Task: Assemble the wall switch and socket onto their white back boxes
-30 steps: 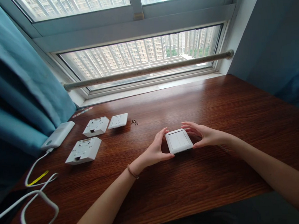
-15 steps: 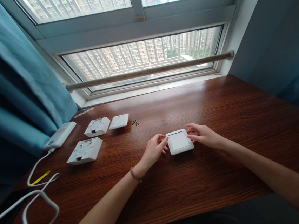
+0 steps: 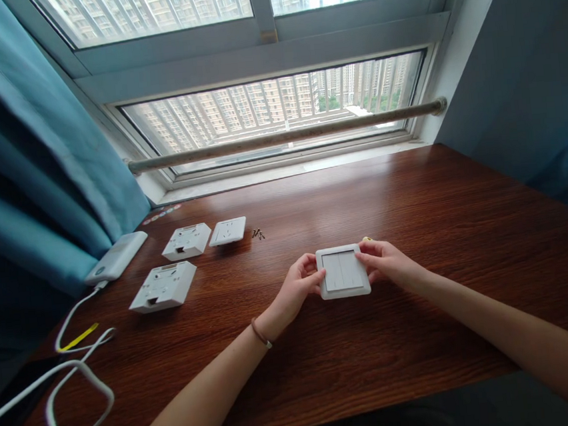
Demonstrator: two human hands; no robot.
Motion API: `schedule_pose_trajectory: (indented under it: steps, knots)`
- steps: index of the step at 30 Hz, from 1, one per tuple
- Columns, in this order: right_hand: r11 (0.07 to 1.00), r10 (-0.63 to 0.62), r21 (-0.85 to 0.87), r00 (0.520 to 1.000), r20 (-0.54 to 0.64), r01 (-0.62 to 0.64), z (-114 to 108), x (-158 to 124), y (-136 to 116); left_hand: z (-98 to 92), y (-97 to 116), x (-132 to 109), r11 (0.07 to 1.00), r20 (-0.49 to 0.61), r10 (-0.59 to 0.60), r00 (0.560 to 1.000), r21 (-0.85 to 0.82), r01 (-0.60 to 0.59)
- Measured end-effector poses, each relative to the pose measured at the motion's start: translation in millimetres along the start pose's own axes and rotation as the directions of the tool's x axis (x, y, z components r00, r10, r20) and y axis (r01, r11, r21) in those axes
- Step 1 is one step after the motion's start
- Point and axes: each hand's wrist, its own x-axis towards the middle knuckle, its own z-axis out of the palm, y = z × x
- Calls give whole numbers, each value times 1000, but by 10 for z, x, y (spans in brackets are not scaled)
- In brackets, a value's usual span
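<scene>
Holding one switch point(image 3: 343, 273), two hands point(image 3: 294, 290) sit right of two boxes point(image 3: 164, 286).

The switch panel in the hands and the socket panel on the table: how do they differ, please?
The switch panel is held by the left hand and right hand; the socket panel rests on the table, untouched. The switch panel has broad, flat keys; the socket panel has narrow slots. Both are white and roughly square.
</scene>
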Motion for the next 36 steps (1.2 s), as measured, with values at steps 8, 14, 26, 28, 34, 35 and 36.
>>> schedule_pose_trajectory:
  steps: [8,14,26,28,34,35,36]
  knots:
    - [1000,-13,-10,999,30,13,114,-63,7,46,43,-33,999,-8,-47,999,-12,47]
    - [999,-23,30,999,32,22,140,-69,95,48,47,-48,997,-17,9,1000,71,-8]
    - [1000,-29,12,999,14,29,157,-77,85,48,26,-47,1000,7,-2,1000,23,2]
    - [998,-27,55,1000,16,26,152,-80,91,45,29,-51,1000,14,6,1000,16,-6]
    - [987,11,161,999,40,-17,132,-73,109,38,31,-50,1000,30,10,1000,-12,-10]
    - [986,13,167,999,41,-20,130,-70,111,37,28,-49,1000,27,12,1000,-14,-11]
    - [985,15,171,999,42,-22,128,-67,112,35,25,-48,1000,24,14,1000,-16,-14]
